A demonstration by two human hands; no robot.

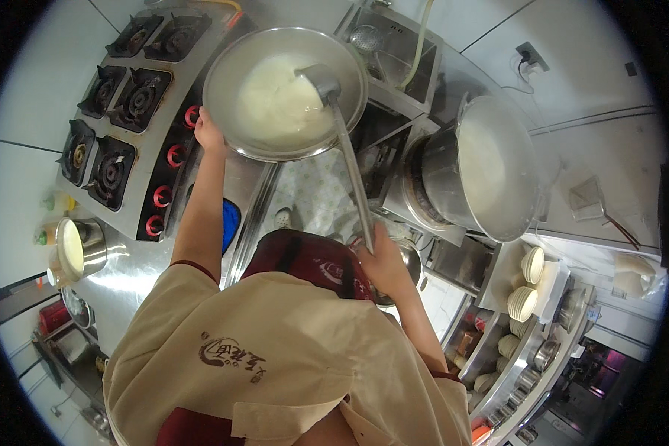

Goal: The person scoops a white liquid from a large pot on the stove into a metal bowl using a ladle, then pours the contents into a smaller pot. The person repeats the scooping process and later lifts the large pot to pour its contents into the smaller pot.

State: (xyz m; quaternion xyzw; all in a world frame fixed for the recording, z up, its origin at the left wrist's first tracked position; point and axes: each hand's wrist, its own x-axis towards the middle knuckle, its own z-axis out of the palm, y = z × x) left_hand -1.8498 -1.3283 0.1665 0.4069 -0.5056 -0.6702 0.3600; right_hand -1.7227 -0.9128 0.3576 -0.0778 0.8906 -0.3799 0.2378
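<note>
A wide stainless steel basin holds a pale, creamy liquid. My left hand grips the near left side of its rim. In my right hand is the long handle of a metal ladle, held near its lower end. The ladle's bowl rests tilted in the liquid, toward the right side of the basin. What supports the basin from below is hidden.
Left of the basin stands a gas stove with several burners and red knobs. A large steel pot of whitish liquid sits on a burner at right. Behind it is a sink with a hose and skimmer. Stacked bowls stand lower right.
</note>
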